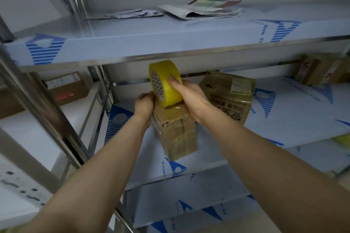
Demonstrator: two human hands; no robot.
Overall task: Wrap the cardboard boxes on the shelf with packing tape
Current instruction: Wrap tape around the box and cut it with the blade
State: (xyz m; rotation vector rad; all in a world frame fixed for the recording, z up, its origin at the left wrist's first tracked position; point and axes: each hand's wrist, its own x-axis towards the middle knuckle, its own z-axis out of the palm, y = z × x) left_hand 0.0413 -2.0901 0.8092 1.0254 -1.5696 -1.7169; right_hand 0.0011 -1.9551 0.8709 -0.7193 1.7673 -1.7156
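**Steel shelving, one box under the tape roll**

Blue-printed protective film covers the boards of this steel rack, and the middle shelf [284, 125] carries the work. Two bare forearms reach up to it from below.

On this shelf stands the small box [175, 132], near the front edge and turned a little. The left hand [144, 103] has its fingers curled on the top left edge of the small box and steadies it. Whether a free end of tape is also under these fingers, I cannot tell. The right hand [191, 100] is closed on the yellow tape roll [164, 83], with the thumb pressed on the outer face, and the roll stands on its rim on top of the box.

The top and sides of the small box look glossy, so I judge that some tape is already on it and that the wrapping of this box is in the middle, not finished.

Just behind, to the right, is a second box [229, 96], also a little shiny. Farther right stands a corner box [320, 70], and on the neighbouring rack to the left a labelled box [66, 87]. If these are taped is too blurred to say, so probably most of the task is left.

Highest and farthest, folded newspapers [200, 10] lie on the upper shelf [151, 43].
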